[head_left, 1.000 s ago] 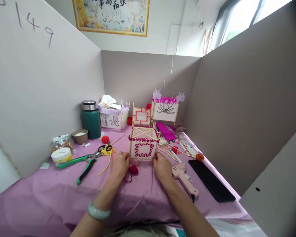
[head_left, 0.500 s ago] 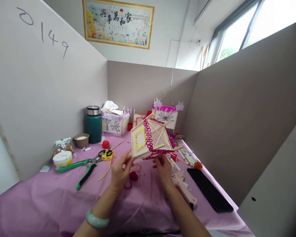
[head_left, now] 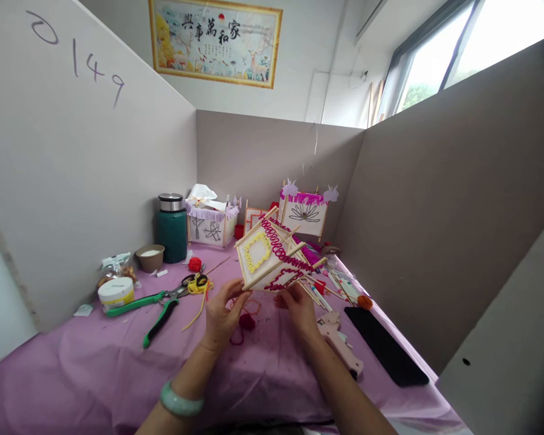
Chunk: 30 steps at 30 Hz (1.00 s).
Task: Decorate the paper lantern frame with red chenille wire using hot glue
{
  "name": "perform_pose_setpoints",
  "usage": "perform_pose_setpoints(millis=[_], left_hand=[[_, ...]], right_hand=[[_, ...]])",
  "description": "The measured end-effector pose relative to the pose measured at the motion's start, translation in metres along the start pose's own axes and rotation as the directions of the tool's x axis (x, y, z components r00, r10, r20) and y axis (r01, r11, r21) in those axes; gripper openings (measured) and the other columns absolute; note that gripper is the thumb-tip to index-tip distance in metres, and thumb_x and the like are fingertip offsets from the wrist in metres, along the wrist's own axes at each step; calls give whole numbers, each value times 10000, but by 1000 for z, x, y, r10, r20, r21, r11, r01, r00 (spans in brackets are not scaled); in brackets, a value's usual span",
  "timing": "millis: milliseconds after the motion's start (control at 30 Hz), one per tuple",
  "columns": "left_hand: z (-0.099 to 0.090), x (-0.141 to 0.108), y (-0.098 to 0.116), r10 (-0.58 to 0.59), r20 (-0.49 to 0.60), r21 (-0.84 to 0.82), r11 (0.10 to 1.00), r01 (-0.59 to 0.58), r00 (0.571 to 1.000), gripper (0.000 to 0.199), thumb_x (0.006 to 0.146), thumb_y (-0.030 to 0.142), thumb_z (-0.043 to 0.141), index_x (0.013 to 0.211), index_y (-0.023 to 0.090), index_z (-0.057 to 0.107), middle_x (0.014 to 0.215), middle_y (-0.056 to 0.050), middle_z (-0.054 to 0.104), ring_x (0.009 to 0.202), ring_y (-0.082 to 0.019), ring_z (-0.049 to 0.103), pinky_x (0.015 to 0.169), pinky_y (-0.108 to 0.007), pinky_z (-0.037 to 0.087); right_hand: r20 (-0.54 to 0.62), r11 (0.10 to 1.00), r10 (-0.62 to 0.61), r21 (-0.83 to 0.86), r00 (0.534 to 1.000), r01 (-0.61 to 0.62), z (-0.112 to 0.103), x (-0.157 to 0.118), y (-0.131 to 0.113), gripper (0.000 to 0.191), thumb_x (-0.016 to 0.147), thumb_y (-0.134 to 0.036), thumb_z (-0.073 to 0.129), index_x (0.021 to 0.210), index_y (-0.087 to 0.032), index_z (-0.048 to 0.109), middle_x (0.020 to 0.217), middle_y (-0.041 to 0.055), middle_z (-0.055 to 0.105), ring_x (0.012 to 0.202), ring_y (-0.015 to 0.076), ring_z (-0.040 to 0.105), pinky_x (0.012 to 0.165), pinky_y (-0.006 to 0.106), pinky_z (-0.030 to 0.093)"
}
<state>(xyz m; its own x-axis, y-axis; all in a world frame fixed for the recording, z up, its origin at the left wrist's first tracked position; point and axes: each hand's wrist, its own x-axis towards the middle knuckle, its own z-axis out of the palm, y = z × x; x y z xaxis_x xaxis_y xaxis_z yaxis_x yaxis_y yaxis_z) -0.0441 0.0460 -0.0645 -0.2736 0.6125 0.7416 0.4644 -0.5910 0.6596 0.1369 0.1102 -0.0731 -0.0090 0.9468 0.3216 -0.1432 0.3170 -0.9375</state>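
Between my hands, tilted above the table, is a paper lantern [head_left: 263, 273] with a wooden stick frame, pale panels, magenta yarn loops along the edges and a yellow yarn outline on one panel. My left hand [head_left: 222, 311] pinches its lower left corner between thumb and fingers. At its lower right edge, my right hand [head_left: 297, 308] grips it from below, with the fingertips partly hidden. Under the lantern, a dark red yarn ball [head_left: 247, 321] lies on the cloth.
On the left are green-handled pliers [head_left: 163, 317], scissors [head_left: 197, 281], yellow yarn [head_left: 200, 290], a white-lidded jar [head_left: 115, 294], a bowl [head_left: 150, 258] and a green flask [head_left: 172, 235]. On the right lie a pink glue gun [head_left: 342, 347] and a black slab [head_left: 385, 347]. Decorated boxes [head_left: 211, 228] stand behind.
The lantern has turned in my hands, so its yellow-outlined panel and the lower magenta-trimmed side face me more. My hands stay near the same corners.
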Motion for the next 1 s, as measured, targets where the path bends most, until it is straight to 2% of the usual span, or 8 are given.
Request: perform_pose_setpoints(millis=[167,300,400,500,667,800,933,1000], left_hand=[[1,1,0,-20,-12,48,999,21,1000,239,869,315,576,1066,181,593,976,-67,725,863,-182,718,799,-305,578],[0,5,-6,-81,-91,153,984,94,993,220,894,299,512,1052,170,594,951,-72,723,839,-184,715,790,-321,563],[0,9,-11,-133,-135,271,948,166,982,281,874,238,494,1123,154,594,1131,-130,676,793,-196,702,820,-390,539],[0,12,-13,-153,-69,349,922,168,986,363,826,232,545,1178,161,606,1269,-147,608,744,-182,686,818,-380,529],[2,11,-13,-197,82,417,897,146,977,291,872,278,476,1053,211,693,812,-27,744,728,-173,694,694,-273,528],[0,12,-19,-213,75,531,835,141,974,299,848,226,461,1021,203,703,884,-77,751,810,-219,699,701,-314,514],[-1,16,-24,-229,118,637,764,103,966,243,810,219,491,791,190,732,712,-123,725,650,-255,678,579,-337,478],[-1,17,-25,-241,133,674,733,91,961,246,809,223,490,773,187,731,672,-131,716,608,-260,669,552,-338,465]], right_hand=[[-15,1000,11,17,1000,-11,-1,0,0,364,662,-509,715,761,-186,581,664,5,641,610,193,672,594,351,588],[-46,1000,-9,-11,999,9,-4,1,1,337,702,-498,683,793,-190,579,685,6,647,636,196,683,623,357,595],[-70,997,-38,-64,997,34,-6,1,5,298,740,-468,637,832,-191,579,707,8,656,643,193,684,633,351,591],[-72,987,-73,-145,995,62,-7,2,8,252,771,-418,599,875,-189,586,771,22,680,646,188,683,650,348,580],[-51,945,-139,-306,989,117,-7,-1,8,225,823,-349,535,947,-182,623,843,38,711,692,187,684,689,332,552],[-29,879,-195,-448,980,162,-5,-6,-1,198,836,-292,530,959,-193,651,911,40,720,794,191,679,752,316,524],[5,786,-195,-597,981,159,-3,-10,-12,164,829,-208,552,936,-202,677,934,36,723,834,187,668,787,291,487],[4,735,-173,-665,985,132,-1,-11,-15,164,831,-179,561,940,-201,681,925,37,726,837,184,668,778,276,475]])
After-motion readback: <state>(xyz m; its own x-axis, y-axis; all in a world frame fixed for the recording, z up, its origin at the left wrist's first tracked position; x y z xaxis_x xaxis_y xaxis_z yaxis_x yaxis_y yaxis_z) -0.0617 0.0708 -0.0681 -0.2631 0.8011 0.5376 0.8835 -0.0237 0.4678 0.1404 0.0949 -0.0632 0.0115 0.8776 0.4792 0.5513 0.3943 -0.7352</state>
